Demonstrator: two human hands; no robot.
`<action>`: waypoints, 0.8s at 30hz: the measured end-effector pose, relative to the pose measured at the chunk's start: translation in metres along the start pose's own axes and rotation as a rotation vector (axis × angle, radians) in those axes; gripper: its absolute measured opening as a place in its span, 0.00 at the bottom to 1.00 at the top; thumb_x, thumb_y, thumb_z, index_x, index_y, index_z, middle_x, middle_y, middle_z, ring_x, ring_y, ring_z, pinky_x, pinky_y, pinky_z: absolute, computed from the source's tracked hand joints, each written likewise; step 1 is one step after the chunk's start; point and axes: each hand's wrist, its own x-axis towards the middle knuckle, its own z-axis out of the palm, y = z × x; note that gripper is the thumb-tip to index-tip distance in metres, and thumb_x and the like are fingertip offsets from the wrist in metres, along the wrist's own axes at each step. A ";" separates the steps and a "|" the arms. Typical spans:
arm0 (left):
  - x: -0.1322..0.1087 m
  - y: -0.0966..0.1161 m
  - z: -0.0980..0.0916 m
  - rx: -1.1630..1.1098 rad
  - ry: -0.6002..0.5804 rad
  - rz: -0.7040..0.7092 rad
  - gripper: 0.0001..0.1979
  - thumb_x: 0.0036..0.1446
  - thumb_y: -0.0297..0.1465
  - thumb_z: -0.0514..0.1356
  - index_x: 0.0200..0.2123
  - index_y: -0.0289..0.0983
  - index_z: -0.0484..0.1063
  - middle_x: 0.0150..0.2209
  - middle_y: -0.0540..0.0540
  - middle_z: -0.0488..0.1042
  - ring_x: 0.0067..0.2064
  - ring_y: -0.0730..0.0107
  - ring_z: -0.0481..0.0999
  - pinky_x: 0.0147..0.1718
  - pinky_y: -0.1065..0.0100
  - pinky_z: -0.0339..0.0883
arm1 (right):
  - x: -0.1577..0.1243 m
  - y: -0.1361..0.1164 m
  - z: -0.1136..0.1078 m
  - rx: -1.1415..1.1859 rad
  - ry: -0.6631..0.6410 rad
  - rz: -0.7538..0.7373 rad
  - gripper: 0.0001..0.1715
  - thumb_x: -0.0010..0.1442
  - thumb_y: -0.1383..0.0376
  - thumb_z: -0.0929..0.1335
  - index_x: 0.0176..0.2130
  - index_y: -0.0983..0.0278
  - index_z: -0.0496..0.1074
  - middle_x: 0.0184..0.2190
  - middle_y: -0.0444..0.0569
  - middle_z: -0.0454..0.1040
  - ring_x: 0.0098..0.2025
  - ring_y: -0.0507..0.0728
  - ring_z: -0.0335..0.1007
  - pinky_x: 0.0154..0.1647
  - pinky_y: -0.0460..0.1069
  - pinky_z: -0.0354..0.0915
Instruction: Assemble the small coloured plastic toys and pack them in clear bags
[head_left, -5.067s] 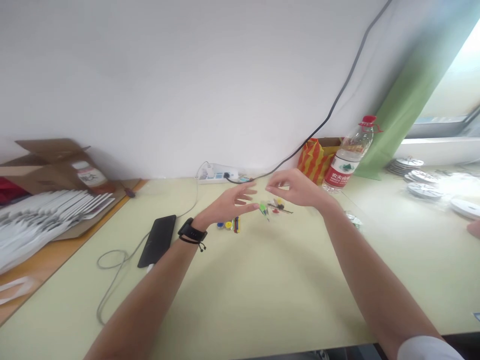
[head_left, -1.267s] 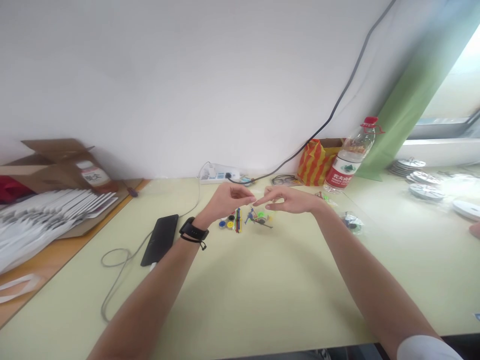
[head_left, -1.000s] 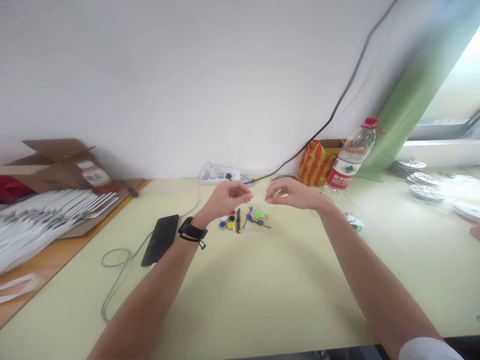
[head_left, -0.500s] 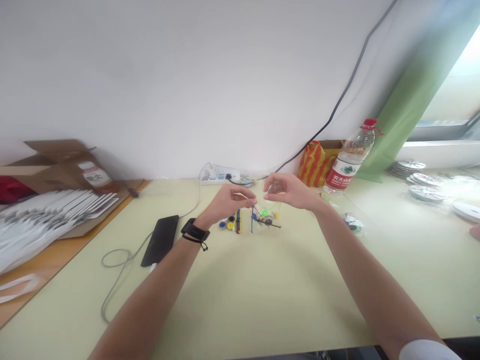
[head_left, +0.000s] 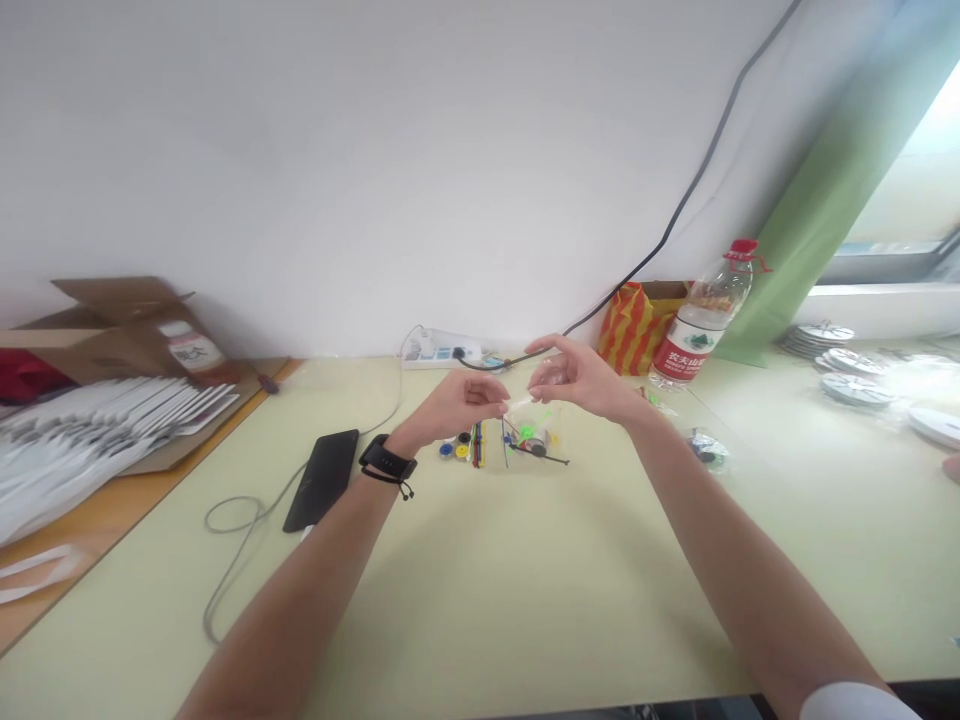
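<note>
Two hands face each other, fingertips near but apart, with a clear bag (head_left: 517, 404) between them. The left hand (head_left: 466, 405) brings thumb and forefinger together on the film; its other fingers curl loosely. The right hand (head_left: 577, 380) is rounded, thumb near the bent fingers, apparently gripping the film's other side, though glare blurs the contact.

Just below the fingertips, a green part (head_left: 527, 432) and a dark rod (head_left: 551, 458) seem to be inside the bag; whether it is sealed I cannot tell. Nearer the left hand's underside lie coloured sticks (head_left: 478, 443), then a yellow disc (head_left: 463, 452) and a blue disc (head_left: 446, 451). Farther out, a phone (head_left: 321, 480) lies beside the left forearm and a small packet (head_left: 707, 450) beyond the right wrist.

If either pinch slipped on the slick film, the contents could tip; tugging unevenly might tear it, and spilled bits could mix with the loose sticks and discs.
</note>
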 end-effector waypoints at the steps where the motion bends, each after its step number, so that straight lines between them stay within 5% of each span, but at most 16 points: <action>1: 0.000 -0.002 -0.001 -0.006 -0.019 -0.001 0.14 0.56 0.38 0.72 0.39 0.35 0.80 0.38 0.42 0.84 0.38 0.65 0.83 0.37 0.68 0.75 | 0.000 0.002 -0.001 0.010 -0.001 0.011 0.35 0.54 0.59 0.81 0.56 0.58 0.69 0.35 0.46 0.81 0.38 0.59 0.80 0.41 0.53 0.75; 11: 0.001 -0.015 0.004 -0.022 -0.053 -0.067 0.15 0.56 0.40 0.72 0.41 0.35 0.81 0.38 0.40 0.84 0.39 0.59 0.85 0.40 0.62 0.79 | -0.013 0.032 -0.013 0.029 -0.044 0.261 0.37 0.49 0.58 0.83 0.56 0.59 0.76 0.41 0.50 0.82 0.46 0.62 0.80 0.50 0.57 0.74; 16: -0.017 -0.017 0.015 -0.071 -0.017 -0.141 0.17 0.56 0.44 0.72 0.38 0.34 0.83 0.32 0.38 0.84 0.32 0.60 0.84 0.31 0.65 0.76 | -0.044 0.045 0.000 0.047 0.026 0.264 0.23 0.51 0.53 0.81 0.40 0.64 0.80 0.33 0.50 0.80 0.36 0.58 0.76 0.42 0.55 0.73; 24: -0.053 -0.051 0.046 -0.245 0.277 -0.054 0.15 0.56 0.40 0.73 0.42 0.37 0.84 0.37 0.42 0.84 0.40 0.63 0.82 0.36 0.67 0.74 | -0.072 0.043 0.034 0.090 0.178 0.117 0.15 0.58 0.54 0.78 0.40 0.61 0.80 0.33 0.47 0.77 0.34 0.55 0.70 0.39 0.52 0.68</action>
